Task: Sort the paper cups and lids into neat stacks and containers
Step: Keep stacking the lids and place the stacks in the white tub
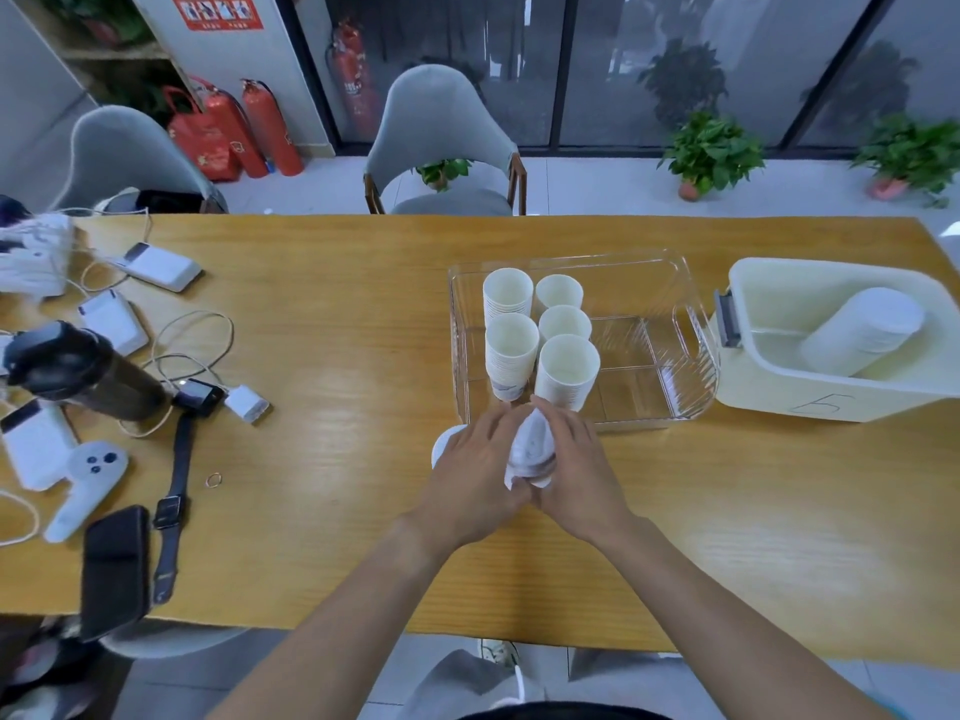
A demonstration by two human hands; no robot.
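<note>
Just in front of the near wall of the clear tray [696,324] on the table [337,304], the left hand [475,472] and right hand [576,467] are both curled around a small stack of paper cups [530,449], blurred by motion. Cups like these look light and thin-walled, easily crushed, so I judge a gentle hold around the sides suits them best. Five cup stacks [511,345] stand upright in the tray's left part.

An office: a long wooden table [337,324] with grey chairs [441,142], glass partition walls [597,59], fire extinguishers [270,127] and potted plants [711,153] (all on the floor).
</note>
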